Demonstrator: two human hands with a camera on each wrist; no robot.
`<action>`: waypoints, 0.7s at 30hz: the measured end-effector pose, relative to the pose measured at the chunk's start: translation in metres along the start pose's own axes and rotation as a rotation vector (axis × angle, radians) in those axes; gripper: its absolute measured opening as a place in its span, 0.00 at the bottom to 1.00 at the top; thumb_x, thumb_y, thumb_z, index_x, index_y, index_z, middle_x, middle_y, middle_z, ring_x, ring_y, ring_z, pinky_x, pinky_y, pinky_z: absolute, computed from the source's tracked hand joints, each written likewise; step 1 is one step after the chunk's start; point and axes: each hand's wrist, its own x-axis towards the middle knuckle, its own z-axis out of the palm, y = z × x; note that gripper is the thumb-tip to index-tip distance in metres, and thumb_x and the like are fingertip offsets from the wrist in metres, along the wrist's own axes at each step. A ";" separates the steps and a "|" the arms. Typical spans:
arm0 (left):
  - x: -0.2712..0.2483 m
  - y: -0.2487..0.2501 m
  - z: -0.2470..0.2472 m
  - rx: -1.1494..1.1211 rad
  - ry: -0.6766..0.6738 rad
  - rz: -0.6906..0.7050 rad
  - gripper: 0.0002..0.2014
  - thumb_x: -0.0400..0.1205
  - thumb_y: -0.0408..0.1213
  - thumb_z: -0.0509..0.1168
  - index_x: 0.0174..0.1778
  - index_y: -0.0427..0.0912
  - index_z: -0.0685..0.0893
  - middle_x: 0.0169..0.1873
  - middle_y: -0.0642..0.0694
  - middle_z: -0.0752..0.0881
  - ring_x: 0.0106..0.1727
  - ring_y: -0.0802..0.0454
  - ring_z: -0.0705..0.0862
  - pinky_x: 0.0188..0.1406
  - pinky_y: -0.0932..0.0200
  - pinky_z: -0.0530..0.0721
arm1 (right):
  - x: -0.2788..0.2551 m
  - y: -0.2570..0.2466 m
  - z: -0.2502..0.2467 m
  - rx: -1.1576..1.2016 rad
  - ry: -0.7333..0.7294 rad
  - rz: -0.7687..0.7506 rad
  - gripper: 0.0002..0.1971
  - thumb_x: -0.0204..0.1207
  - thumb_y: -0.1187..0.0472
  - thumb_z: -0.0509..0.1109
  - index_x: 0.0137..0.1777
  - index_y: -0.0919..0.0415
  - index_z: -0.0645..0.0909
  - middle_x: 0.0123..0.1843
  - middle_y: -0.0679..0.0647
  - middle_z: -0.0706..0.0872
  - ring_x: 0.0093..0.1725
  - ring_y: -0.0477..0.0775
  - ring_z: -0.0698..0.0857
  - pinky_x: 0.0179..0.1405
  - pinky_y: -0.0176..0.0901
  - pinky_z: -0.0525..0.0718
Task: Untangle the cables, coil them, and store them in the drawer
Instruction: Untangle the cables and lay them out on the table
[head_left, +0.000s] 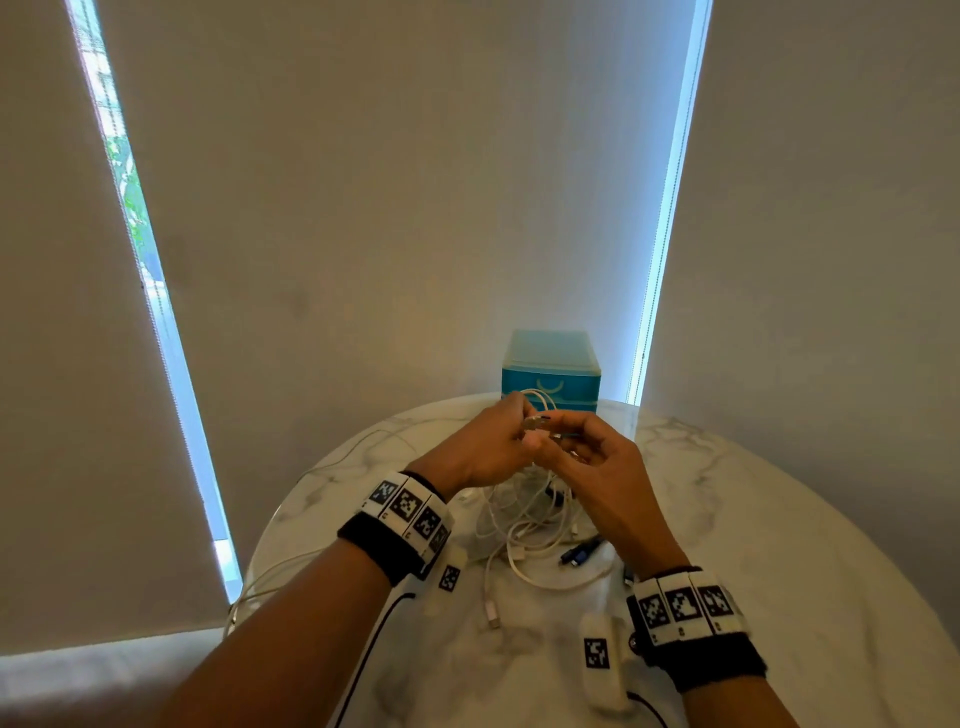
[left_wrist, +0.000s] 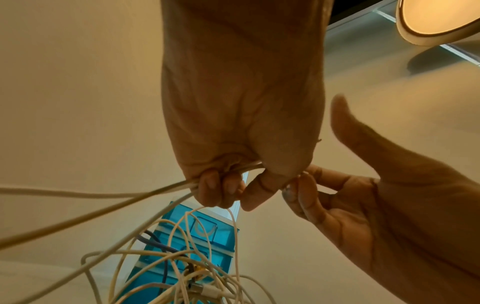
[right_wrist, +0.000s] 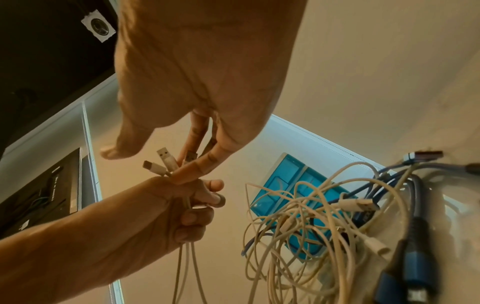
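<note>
We hold both forearms forward, the hands meeting in front of us. Our left hand (head_left: 485, 447) is closed into a fist with the fingers curled tightly. Our right hand (head_left: 592, 457) touches it with bent fingertips (right_wrist: 192, 170), thumb raised apart.

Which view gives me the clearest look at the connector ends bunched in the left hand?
The right wrist view: white plugs fan out above the left hand, sharp against the wall. In the head view both hands crowd them, leaving a small glimpse. The left wrist view shows only cable strands, no plugs.
</note>
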 end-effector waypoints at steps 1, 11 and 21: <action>-0.001 0.001 -0.001 0.012 0.003 0.009 0.13 0.90 0.43 0.68 0.64 0.40 0.76 0.55 0.42 0.86 0.51 0.49 0.82 0.42 0.57 0.78 | 0.000 0.001 0.000 -0.021 -0.002 -0.015 0.27 0.68 0.41 0.85 0.66 0.48 0.89 0.62 0.47 0.95 0.63 0.48 0.93 0.65 0.52 0.93; 0.004 -0.006 -0.007 0.177 -0.126 -0.005 0.11 0.90 0.32 0.61 0.67 0.38 0.75 0.61 0.41 0.79 0.57 0.44 0.83 0.55 0.48 0.86 | 0.002 0.008 0.005 -0.070 0.106 -0.071 0.17 0.84 0.55 0.79 0.72 0.50 0.86 0.58 0.51 0.95 0.55 0.52 0.96 0.55 0.57 0.96; -0.012 -0.025 -0.021 0.085 -0.087 -0.029 0.18 0.91 0.38 0.67 0.78 0.44 0.77 0.66 0.44 0.87 0.61 0.49 0.86 0.62 0.51 0.84 | 0.002 0.002 0.002 -0.105 0.293 -0.099 0.06 0.84 0.56 0.79 0.59 0.52 0.91 0.46 0.49 0.96 0.41 0.52 0.96 0.51 0.51 0.95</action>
